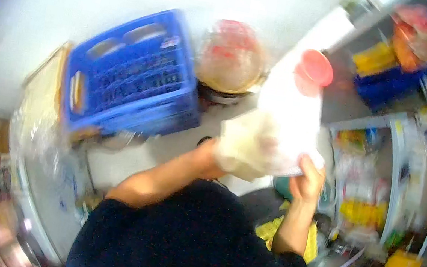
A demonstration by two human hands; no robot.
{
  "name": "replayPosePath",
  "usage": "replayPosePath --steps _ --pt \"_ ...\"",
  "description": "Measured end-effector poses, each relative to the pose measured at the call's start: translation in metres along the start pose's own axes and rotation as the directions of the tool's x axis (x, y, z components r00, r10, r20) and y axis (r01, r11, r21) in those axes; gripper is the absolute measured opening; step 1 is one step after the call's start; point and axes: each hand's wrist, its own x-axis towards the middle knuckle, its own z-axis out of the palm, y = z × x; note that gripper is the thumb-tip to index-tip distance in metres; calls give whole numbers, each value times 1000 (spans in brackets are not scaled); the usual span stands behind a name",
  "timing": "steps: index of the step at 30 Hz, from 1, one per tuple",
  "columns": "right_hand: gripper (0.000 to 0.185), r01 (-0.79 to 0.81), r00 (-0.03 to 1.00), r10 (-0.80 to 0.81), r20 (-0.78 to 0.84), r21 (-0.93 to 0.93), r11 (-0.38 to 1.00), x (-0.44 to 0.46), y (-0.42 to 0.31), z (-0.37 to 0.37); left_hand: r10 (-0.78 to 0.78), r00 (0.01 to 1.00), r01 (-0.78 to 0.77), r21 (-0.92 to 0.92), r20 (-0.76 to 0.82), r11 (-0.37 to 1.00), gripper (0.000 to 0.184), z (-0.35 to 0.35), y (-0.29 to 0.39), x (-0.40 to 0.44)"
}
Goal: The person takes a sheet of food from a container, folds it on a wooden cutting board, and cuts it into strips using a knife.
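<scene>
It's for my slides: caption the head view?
Blurred head view: left hand mostly hidden by pale cloth, right hand gripping a bright white item, blue crate to the left.

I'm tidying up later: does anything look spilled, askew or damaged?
Nothing clearly stands out. The blue crate looks slanted, perhaps only from the camera's tilt; the white item in the right hand is too blurred to judge.

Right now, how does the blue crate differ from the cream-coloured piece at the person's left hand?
Colour: the crate is blue, the piece cream.
Size: the crate looks larger than the piece.
Contact: the piece hides most of the left hand; the crate stands untouched.
Both look blurred.
</scene>
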Motion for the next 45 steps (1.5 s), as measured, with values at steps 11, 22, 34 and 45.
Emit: replayPosePath --steps 11,22,34,45 --pt "34 -81 997 73 -39 -296 952 94 -149 -73 -483 863 500 392 -149 772 62 -71 -27 216" --pt "38 -22 996 -33 -87 -563 826 312 -255 -177 -684 723 563 657 -98 501 75 -125 -20 548" --pt "26 193 967 27 252 -801 567 646 -331 -293 -399 915 215 761 63 612 52 -128 45 865" --pt "32 192 972 -12 233 -772 606 880 -424 -349 -441 897 217 870 1 443 35 -159 125 1138"
